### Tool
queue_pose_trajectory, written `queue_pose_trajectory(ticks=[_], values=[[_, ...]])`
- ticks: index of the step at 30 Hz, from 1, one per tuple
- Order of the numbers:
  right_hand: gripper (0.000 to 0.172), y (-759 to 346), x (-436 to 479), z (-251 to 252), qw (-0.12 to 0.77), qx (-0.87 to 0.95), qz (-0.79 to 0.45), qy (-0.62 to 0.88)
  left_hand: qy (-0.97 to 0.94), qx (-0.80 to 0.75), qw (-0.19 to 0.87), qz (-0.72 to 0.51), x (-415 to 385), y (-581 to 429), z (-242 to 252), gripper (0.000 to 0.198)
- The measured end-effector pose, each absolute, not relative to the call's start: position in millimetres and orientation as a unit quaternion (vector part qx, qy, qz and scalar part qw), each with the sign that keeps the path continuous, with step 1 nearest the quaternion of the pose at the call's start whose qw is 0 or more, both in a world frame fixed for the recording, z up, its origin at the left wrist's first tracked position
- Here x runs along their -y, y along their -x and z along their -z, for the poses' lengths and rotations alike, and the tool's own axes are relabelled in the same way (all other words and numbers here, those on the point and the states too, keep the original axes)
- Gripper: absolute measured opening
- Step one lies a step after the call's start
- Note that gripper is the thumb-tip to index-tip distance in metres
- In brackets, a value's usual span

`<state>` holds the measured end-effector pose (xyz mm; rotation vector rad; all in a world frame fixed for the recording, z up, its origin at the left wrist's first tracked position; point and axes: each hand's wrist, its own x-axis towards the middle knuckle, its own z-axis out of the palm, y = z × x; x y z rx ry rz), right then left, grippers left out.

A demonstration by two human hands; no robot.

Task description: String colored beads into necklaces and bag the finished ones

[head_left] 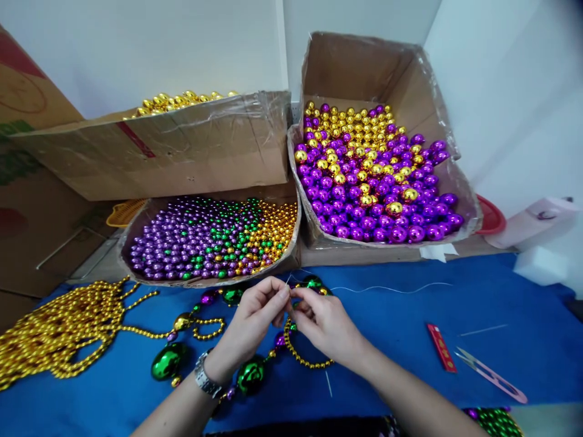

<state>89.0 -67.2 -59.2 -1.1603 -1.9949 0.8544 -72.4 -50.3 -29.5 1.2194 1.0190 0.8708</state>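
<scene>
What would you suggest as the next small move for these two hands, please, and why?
Perhaps the right hand should gently draw in the pale thread while the left hand pinches: the hands meet where the thread emerges, and a slack length trails across the blue cloth. The scissors lie aside, so cutting seems less immediate.

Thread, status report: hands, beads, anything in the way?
Left hand, right hand: pinching together at thread. Thread trails right over blue cloth. Gold bead loop near right hand; scissors well off right.
</scene>
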Motion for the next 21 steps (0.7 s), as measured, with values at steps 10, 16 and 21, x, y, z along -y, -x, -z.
queue_pose_trajectory(ticks=[10, 16, 21], values=[[0.019, -84.3, 57.9, 66.2, 0.329, 0.762, -0.244, 0.502, -0.533, -0.429, 0.630, -0.368, 57.7, 72.3, 27.7, 0.022], [0.020, -109.7, 60.2, 53.4, 0.332, 0.771, -0.291, 0.459, -0.530, -0.433, 0.623, -0.379, 55.0, 72.9, 25.2, 0.021], [0.022, -120.8, 64.6, 43.2, 0.380, 0.718, -0.401, 0.423, -0.614, -0.463, 0.523, -0.366, 54.1, 72.9, 22.5, 0.020]])
